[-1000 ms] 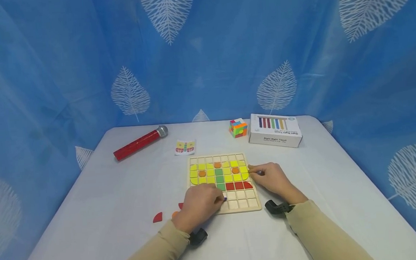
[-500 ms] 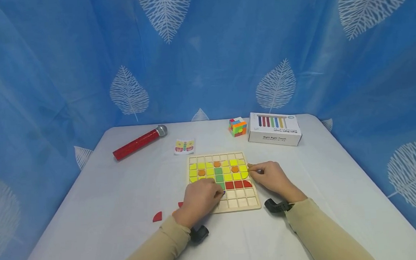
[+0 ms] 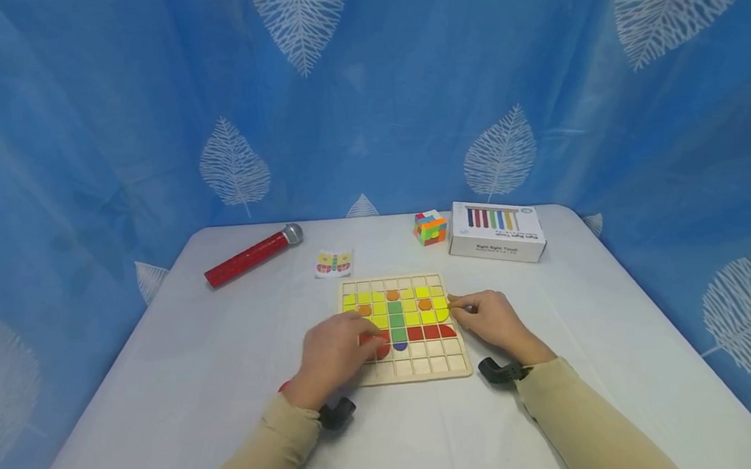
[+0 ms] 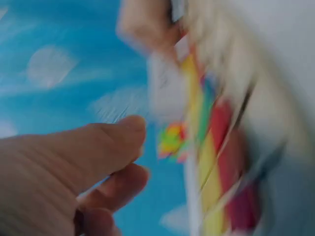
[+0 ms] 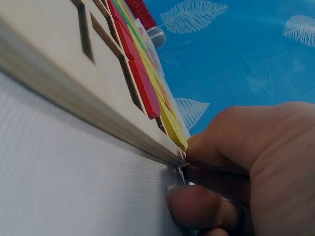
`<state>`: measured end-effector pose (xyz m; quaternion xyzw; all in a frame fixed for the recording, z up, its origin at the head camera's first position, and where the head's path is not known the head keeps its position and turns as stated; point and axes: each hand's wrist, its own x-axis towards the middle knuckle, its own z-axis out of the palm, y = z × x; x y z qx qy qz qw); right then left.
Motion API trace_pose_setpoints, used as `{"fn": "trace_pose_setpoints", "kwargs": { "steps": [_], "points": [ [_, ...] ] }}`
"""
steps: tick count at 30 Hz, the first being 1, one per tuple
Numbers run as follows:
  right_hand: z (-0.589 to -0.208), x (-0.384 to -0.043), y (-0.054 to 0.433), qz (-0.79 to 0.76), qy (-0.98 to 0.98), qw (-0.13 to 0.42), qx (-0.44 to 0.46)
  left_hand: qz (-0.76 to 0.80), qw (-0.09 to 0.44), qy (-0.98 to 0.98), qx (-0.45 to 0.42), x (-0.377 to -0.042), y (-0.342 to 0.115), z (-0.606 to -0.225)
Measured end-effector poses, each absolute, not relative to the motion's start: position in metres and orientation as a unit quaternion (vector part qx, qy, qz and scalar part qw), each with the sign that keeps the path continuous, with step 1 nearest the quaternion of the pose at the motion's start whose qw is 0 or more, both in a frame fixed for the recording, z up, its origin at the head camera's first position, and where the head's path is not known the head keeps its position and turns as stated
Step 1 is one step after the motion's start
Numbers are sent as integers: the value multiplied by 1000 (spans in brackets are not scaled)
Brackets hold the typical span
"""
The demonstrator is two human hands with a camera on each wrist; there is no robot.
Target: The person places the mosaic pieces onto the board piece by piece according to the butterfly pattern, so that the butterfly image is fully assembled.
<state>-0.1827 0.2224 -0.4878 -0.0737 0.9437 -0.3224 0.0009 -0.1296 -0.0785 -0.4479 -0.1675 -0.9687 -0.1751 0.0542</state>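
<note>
A wooden grid board (image 3: 420, 367) holds flat yellow, orange, green and red pieces. A dark blue rounded piece (image 3: 400, 347) lies in the cell below the green strip (image 3: 397, 320). My left hand (image 3: 333, 354) hovers over the board's left side, fingers loosely bent with nothing between them; it hides part of the board. In the left wrist view that hand (image 4: 83, 162) shows thumb and fingertips apart. My right hand (image 3: 491, 321) pinches the board's right edge, and in the right wrist view its thumb (image 5: 211, 137) lies on the rim with fingers beneath.
Behind the board lies a small picture card (image 3: 334, 264). A red microphone-shaped tube (image 3: 249, 258) lies back left. A colourful puzzle cube (image 3: 430, 228) and a white box (image 3: 496, 232) stand back right. A red piece (image 3: 284, 386) peeks out by the left wrist.
My left hand has let go of the dark blue piece, which now lies on the board, and has moved left. The right hand keeps its place at the board's edge.
</note>
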Motion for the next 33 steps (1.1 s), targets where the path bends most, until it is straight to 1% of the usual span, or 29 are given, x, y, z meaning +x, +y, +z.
{"fn": "trace_pose_setpoints", "kwargs": {
  "steps": [4, 8, 10, 13, 16, 23, 29, 33],
  "points": [
    [-487, -183, 221, -326, 943, -2, -75, -219, 30, -972, -79, -125, -131, -435],
    [-486, -184, 219, -324, 943, -1, -69, -252, -8, -968, -12, -114, -181, -441],
    [-486, -184, 218, -323, 944, 1, -68, -266, -34, -963, 12, -106, -198, -448],
    [-486, -184, 217, -319, 946, 0, -65, -278, -72, -957, 30, -98, -211, -459],
    [-486, -184, 218, -316, 947, 0, -62, -262, -93, -960, 19, -93, -214, -469],
    [-488, -183, 219, -314, 948, 0, -57, -248, -94, -964, 2, -93, -209, -475],
    [-486, -183, 218, -316, 947, -2, -61, -276, -80, -958, -6, -94, -199, -468],
    [-486, -183, 218, -319, 946, 0, -59, -279, -70, -957, -29, -96, -176, -454]
  ]
}}
